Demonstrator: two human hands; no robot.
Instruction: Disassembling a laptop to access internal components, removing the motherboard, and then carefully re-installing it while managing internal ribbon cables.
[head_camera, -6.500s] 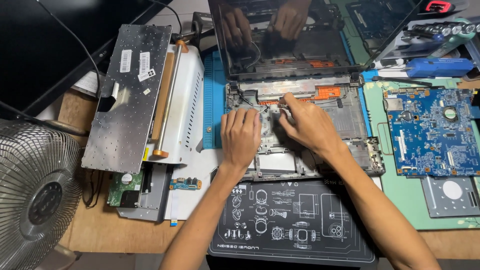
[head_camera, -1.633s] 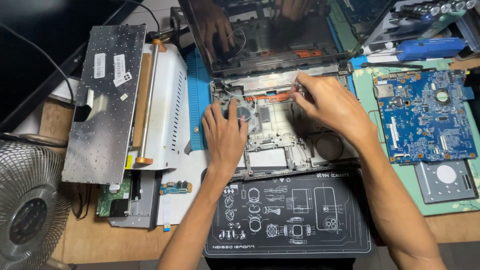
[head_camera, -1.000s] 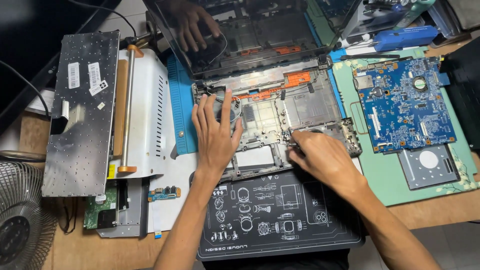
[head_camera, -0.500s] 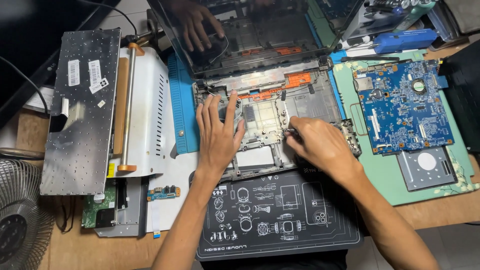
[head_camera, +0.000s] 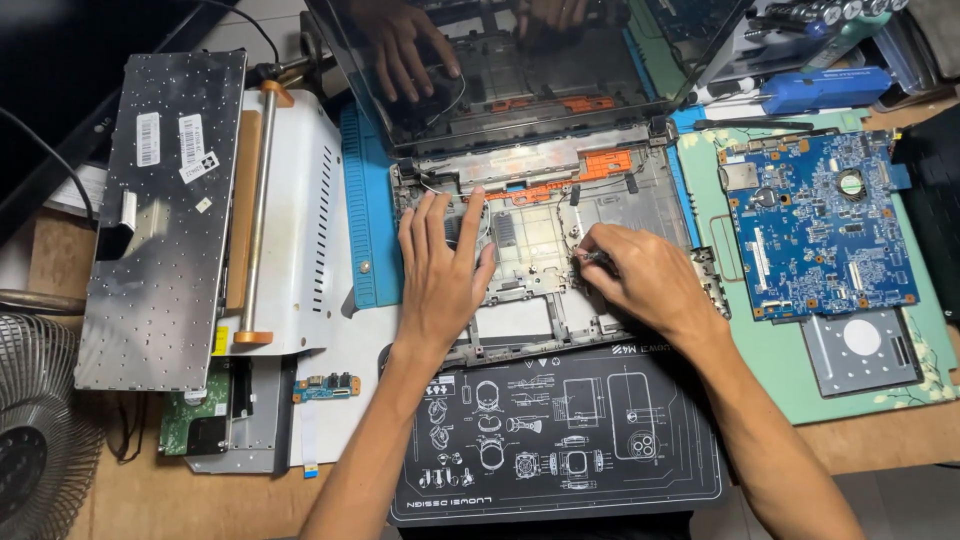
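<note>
An opened laptop base (head_camera: 640, 180) with orange parts lies in the middle, its dark screen (head_camera: 520, 70) tilted up behind it. My left hand (head_camera: 440, 275) rests flat on the left part of the base with the fingers spread, holding nothing. My right hand (head_camera: 645, 280) is over the middle right of the base, fingertips pinched on a small dark object (head_camera: 596, 258) that I cannot identify. Both hands are mirrored in the screen.
A blue motherboard (head_camera: 815, 225) and a metal drive plate (head_camera: 860, 345) lie on a green mat at right. An upturned keyboard (head_camera: 165, 215) and white metal cover (head_camera: 300, 220) sit left. A black printed mat (head_camera: 560, 440) lies in front, a fan (head_camera: 40, 440) at lower left, blue tools (head_camera: 825, 88) behind.
My right hand left the hinge area, dropped to the front right of the base, then moved in to the middle with fingers pinched. My left hand stayed flat on the base.
</note>
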